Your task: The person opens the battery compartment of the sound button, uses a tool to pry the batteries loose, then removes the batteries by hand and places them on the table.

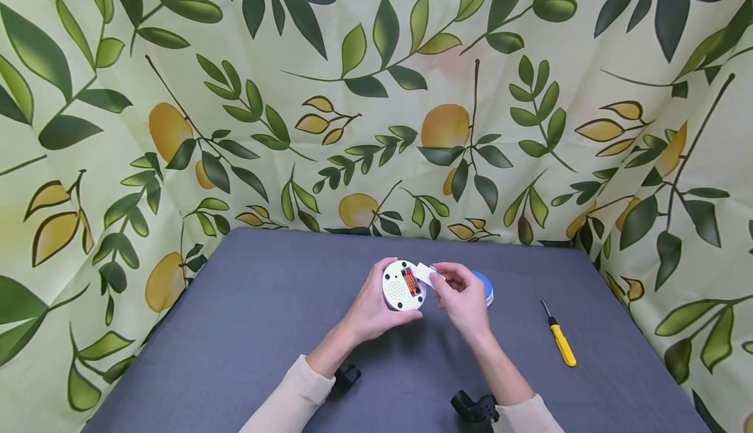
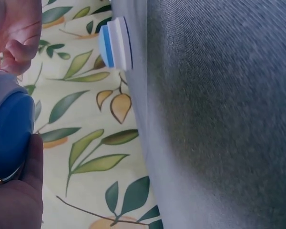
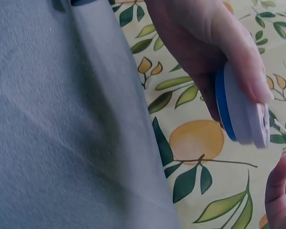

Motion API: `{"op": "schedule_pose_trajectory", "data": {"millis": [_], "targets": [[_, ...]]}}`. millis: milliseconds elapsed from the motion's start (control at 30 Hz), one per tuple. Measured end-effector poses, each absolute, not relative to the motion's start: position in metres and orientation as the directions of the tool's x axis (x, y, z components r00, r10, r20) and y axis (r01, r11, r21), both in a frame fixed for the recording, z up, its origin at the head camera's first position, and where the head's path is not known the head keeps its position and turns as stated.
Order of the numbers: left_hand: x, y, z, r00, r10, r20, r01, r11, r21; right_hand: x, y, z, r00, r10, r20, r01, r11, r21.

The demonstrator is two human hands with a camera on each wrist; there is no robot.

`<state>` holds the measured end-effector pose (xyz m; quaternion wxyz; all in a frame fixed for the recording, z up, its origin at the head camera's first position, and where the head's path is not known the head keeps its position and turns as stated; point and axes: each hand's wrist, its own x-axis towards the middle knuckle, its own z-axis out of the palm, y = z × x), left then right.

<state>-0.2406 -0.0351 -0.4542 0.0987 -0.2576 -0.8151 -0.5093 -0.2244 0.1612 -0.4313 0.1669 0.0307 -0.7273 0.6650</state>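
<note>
My left hand (image 1: 372, 310) grips a round white device (image 1: 393, 294) by its edges, with the underside turned up toward the head camera. Its open compartment shows red-and-black batteries (image 1: 411, 282), and dark round feet sit around the rim. In the left wrist view, the device's other face (image 2: 12, 136) is blue. My right hand (image 1: 466, 299) pinches a small white battery cover (image 1: 424, 274) close beside the compartment; whether cover and device touch is unclear. Edge-on, the cover (image 3: 283, 129) looks thin in the right wrist view.
A second round blue-and-white device (image 1: 486, 287) rests on the grey table (image 1: 282, 289), partly behind my right hand. Farther right lies a screwdriver (image 1: 563, 343) with a yellow handle. Leaf-and-fruit patterned cloth (image 1: 388, 158) stands behind and at both sides.
</note>
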Motion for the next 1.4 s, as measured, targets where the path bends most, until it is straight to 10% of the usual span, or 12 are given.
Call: {"op": "schedule_pose_trajectory", "data": {"millis": [1400], "targets": [[-0.245,-0.051,-0.455,-0.879,0.283,0.382,0.467,0.359,0.808,-0.305,0.162,-0.475,-0.997,0.044,0.059,-0.053,0.126,-0.991]]}}
